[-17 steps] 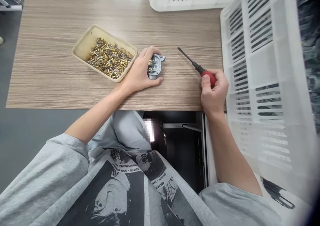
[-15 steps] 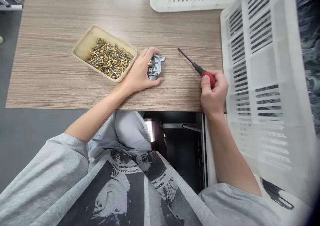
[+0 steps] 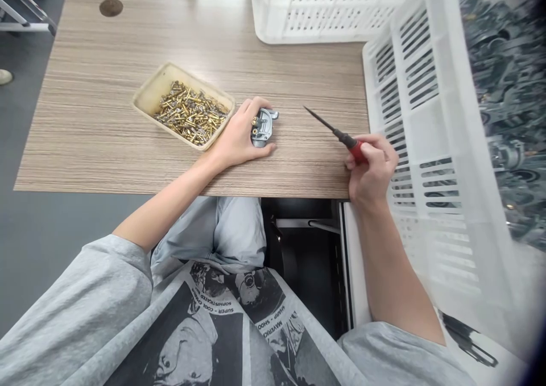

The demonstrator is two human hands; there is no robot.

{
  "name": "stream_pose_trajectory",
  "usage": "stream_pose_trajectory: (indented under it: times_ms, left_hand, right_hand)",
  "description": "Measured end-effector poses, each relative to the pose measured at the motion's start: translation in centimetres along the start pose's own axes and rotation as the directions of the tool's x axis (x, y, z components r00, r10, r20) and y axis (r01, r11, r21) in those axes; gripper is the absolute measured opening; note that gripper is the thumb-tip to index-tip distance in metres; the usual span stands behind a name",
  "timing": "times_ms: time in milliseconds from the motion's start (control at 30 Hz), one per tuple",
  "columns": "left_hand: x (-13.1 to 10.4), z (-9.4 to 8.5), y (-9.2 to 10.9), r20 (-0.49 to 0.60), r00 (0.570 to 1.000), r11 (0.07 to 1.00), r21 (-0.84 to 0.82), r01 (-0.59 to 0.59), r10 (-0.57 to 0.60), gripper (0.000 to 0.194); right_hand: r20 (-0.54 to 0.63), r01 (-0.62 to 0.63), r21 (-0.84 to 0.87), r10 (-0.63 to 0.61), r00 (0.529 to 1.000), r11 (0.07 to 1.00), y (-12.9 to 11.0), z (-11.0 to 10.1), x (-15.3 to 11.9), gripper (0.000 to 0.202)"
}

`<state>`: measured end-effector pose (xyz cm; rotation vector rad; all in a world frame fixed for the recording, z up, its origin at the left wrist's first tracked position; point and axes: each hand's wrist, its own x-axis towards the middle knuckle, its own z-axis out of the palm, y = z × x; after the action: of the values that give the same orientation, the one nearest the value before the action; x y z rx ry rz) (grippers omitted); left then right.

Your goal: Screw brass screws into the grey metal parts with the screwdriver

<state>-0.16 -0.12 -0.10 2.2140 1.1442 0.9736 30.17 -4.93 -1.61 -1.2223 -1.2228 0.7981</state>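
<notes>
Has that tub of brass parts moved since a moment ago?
No: judged against the round dark spot on the table, the tub keeps its place; the whole view has shifted.

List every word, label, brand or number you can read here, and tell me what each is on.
"SUPER - COOL CHARLI", ending unclear: grey shirt, upside down in the picture.
"SOPHISTICATED", then blurred letters: shirt.
"SHARP - SHOO", rest not visible: shirt.
"MAVERIC", ending unclear: shirt.
None readable on the screwdriver, metal part or tub.

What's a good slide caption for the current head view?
Left hand holds a metal part beside a tub of brass-coloured pieces; right hand grips a red-handled screwdriver, tip clear of the part.
</notes>
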Motion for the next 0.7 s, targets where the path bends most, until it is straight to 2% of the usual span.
stream_pose_trajectory:
  times_ms: [167, 300, 500, 700]
  left_hand:
    - [0.0, -0.5, 0.7, 0.023, 0.999, 0.998, 0.045, 0.037, -0.038, 0.067]
    - [-0.1, -0.7, 0.9, 0.029, 0.999, 0.999, 0.031, 0.014, -0.015, 0.062]
    - [-0.1, -0.7, 0.8, 0.015, 1.0, 1.0, -0.004, -0.012, 0.012, 0.059]
    - [-0.2, -0.8, 1.2, 0.023, 1.0, 1.0, -0.02, -0.002, 0.002, 0.058]
  right_hand:
    - [0.008, -0.047, 0.037, 0.047, 0.999, 0.998, -1.1, 0.2, -0.1, 0.014]
    - [0.049, -0.069, 0.003, 0.069, 0.996, 0.998, -1.2, 0.3, -0.4, 0.012]
    - [0.082, -0.02, -0.115, 0.029, 0.996, 0.993, -1.0, 0.2, -0.6, 0.013]
    - [0.187, 0.039, -0.217, 0.002, 0.982, 0.975, -1.6, 0.3, -0.8, 0.013]
